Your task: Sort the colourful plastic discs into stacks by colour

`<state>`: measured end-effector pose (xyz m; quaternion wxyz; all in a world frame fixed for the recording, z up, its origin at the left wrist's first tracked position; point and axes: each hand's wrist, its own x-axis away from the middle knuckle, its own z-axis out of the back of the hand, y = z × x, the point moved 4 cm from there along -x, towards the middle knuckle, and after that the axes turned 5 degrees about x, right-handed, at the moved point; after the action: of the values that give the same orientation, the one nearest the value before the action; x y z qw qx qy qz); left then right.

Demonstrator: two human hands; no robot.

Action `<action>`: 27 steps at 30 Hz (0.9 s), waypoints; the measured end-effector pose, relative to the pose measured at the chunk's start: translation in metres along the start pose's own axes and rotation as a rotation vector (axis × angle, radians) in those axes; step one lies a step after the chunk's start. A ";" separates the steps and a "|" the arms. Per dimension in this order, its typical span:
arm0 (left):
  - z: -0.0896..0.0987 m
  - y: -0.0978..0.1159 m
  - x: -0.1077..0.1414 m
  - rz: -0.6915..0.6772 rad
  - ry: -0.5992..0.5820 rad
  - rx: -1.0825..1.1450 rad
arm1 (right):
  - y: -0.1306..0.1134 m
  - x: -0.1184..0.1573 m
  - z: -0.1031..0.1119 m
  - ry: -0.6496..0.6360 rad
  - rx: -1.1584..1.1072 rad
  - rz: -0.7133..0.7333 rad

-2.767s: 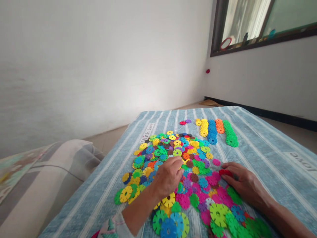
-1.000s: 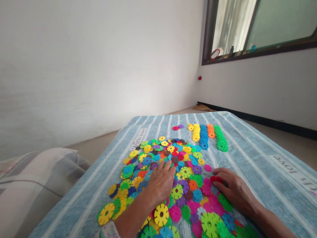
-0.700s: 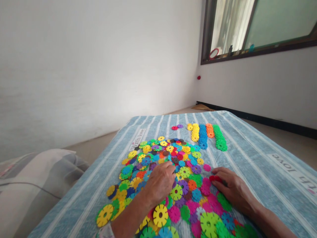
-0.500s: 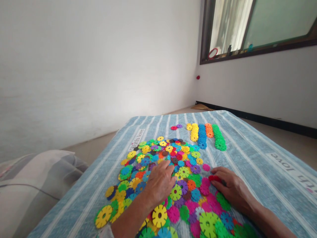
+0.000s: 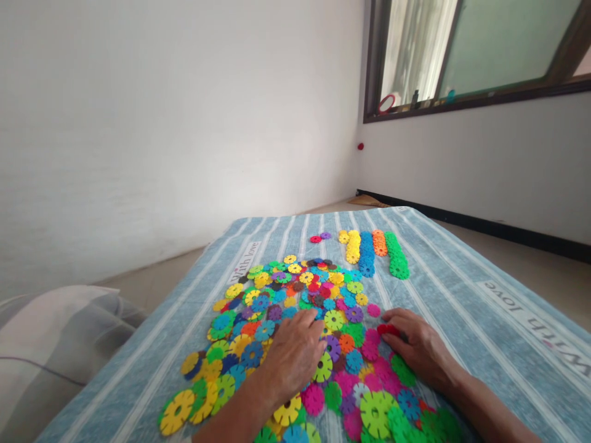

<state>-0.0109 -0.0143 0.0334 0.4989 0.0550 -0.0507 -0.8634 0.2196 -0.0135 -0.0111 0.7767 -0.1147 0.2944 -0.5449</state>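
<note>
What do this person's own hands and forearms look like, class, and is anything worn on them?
The left hand and right hand are bare, with slim fingers and no visible glove, ring or watch. The left forearm and right forearm are bare too; no sleeve can be made out.

Striped blanket (image 5: 466,295), white wall (image 5: 161,123), window (image 5: 480,49)
</note>
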 end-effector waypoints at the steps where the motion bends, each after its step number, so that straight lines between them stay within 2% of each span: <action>1: 0.000 0.000 0.000 0.002 -0.006 0.003 | 0.000 0.000 0.000 -0.001 -0.001 0.001; 6: 0.006 0.004 -0.001 0.011 -0.028 0.044 | 0.001 0.000 -0.001 -0.006 0.000 0.004; 10: 0.018 0.003 -0.002 -0.007 -0.002 0.085 | 0.000 0.000 -0.002 -0.016 0.013 0.011; 16: 0.038 -0.022 -0.020 -0.014 0.127 0.138 | -0.002 -0.001 -0.006 0.016 0.028 0.027; 20: 0.045 -0.052 -0.062 0.085 0.138 0.138 | -0.005 0.000 -0.012 0.068 0.079 0.046; 27: 0.044 -0.098 -0.172 0.327 0.177 0.194 | -0.010 0.000 -0.017 0.125 0.131 0.094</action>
<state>-0.0155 0.1847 0.0706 0.6273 0.1695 -0.0975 -0.7538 0.2021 -0.0151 -0.0203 0.7874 -0.0155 0.3110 -0.5320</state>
